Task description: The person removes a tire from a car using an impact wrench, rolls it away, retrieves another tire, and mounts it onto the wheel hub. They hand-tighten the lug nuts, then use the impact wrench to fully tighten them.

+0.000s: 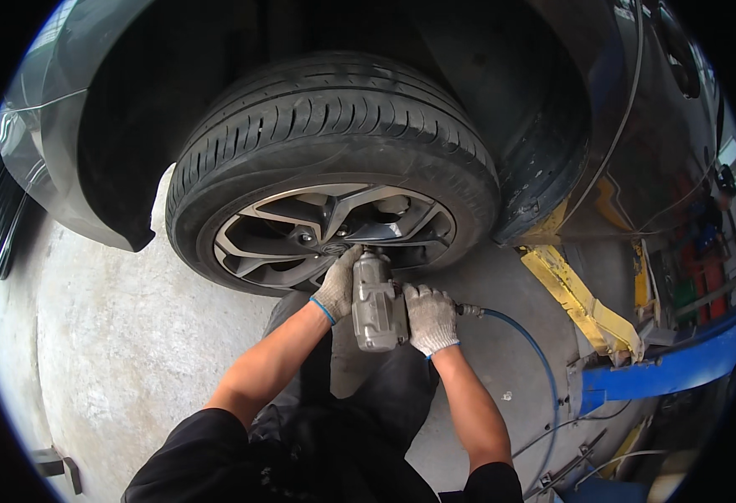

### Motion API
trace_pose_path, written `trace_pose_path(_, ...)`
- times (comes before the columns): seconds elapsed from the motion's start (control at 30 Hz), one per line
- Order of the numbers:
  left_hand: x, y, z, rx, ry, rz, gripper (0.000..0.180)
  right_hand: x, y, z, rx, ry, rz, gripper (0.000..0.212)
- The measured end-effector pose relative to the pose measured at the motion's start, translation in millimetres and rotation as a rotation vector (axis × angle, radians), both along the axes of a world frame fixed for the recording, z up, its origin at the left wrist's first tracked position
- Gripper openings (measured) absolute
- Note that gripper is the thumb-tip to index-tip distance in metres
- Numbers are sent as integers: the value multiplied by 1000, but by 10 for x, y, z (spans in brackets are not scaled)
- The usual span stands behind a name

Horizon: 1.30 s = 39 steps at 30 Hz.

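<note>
A grey air impact wrench (376,314) points at the middle of a car wheel with a dark tyre (330,151) and a two-tone spoked alloy rim (332,214). My right hand (432,318), in a knitted work glove, is closed round the wrench's handle. From the other side, my left hand (337,285), gloved the same way, grips the front end of the tool close to the hub. The wrench's nose reaches the lug nut area, but its tip is partly hidden by my left fingers. A lug nut (305,237) shows on the left of the hub.
A blue air hose (526,335) runs from the wrench handle down to the floor at the right. The dark car fender (104,168) arches over the tyre. Right of the wheel stand a yellow lift arm (577,293) and a blue beam (670,373). Cables and bars lie at lower right.
</note>
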<state>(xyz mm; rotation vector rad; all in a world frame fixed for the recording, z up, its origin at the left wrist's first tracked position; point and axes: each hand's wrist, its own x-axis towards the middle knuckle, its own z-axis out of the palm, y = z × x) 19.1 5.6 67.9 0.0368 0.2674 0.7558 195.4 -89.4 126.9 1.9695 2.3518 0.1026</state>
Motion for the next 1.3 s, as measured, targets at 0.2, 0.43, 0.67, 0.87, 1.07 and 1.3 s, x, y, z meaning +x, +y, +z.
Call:
trace_pose_path(0.2, -25, -83, -66, 24, 61, -6, 40, 5, -119, -241, 11, 43, 9, 42)
trace_pose_path(0.43, -278, -573, 163, -45, 245, -66, 44, -156, -610, -257, 73, 127, 52, 32)
trace_pose_path(0.67, -484, -267, 530, 17, 216, 28, 40, -371, -250, 97, 128, 183, 88, 39)
trace_pose_path(0.87, -440, -229, 768, 28, 482, 89, 27, -372, -222, -10, 55, 393, 69, 48)
trace_pose_path(1.07, -426, -174, 944, 15, 613, 130, 24, -456, -179, 26, 96, 493, 89, 44)
trace_pose_path(1.3, -459, -41, 520, 80, 328, 78, 39, -438, -76, 276, 45, 93, 51, 29)
